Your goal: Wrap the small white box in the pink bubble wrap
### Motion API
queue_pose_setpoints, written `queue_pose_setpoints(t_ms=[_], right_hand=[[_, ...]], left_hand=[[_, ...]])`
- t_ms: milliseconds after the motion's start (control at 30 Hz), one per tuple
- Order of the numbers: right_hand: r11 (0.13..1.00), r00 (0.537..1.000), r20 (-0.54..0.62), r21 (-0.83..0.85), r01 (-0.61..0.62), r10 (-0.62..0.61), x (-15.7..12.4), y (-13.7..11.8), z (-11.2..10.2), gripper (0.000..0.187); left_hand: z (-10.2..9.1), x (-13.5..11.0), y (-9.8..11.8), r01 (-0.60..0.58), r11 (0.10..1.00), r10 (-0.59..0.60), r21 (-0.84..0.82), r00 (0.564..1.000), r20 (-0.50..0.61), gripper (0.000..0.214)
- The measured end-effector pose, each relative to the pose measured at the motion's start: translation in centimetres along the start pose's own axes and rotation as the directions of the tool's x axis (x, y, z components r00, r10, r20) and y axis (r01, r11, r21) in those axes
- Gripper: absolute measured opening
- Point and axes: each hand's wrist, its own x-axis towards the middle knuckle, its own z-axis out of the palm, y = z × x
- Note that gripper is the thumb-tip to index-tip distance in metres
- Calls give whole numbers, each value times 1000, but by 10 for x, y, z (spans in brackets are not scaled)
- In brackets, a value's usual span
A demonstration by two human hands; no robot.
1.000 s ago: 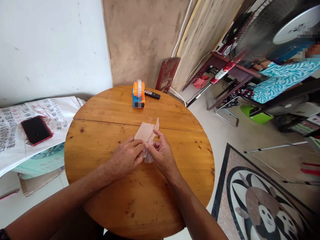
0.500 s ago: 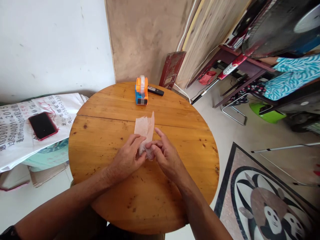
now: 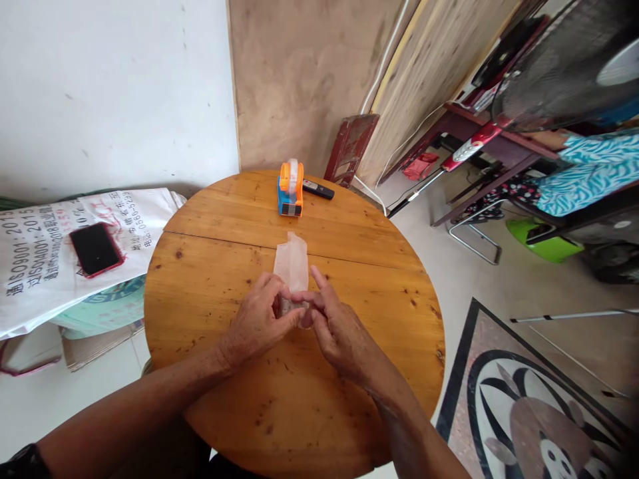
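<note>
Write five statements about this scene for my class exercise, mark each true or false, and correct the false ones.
1. The left hand and right hand are at the near end of the pale thin sheet. True.
2. The smartphone lies on the round table. False: the smartphone lies on the printed white sack, left of the round wooden table.
3. The orange-and-blue tape dispenser stands beyond the sheet. True.
4. The right hand grips the tape dispenser. False: neither hand touches it.
5. A fan is to the right of the table. True.
</note>
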Motion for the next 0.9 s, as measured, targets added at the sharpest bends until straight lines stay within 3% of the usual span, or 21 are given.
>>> queue_pose_setpoints(t_ms=[467,633,767,900], right_hand=[[999,995,100,43,-30,26,21,6,-18,67],[974,986,153,208,-94,62,34,10,-20,59],[881,972,169,420,-219,161,41,16,-18,60],[835,972,57,501,-226,229,48,23,-19,59]], left_hand=[[6,2,0,-30,998,30,48,999,-15,12],[5,-1,0,-53,989,54,140,999,-1,17],[3,-2,5,-180,932,197,314,980,-22,22],[2,-1,5,-226,922,227,314,973,34,33]])
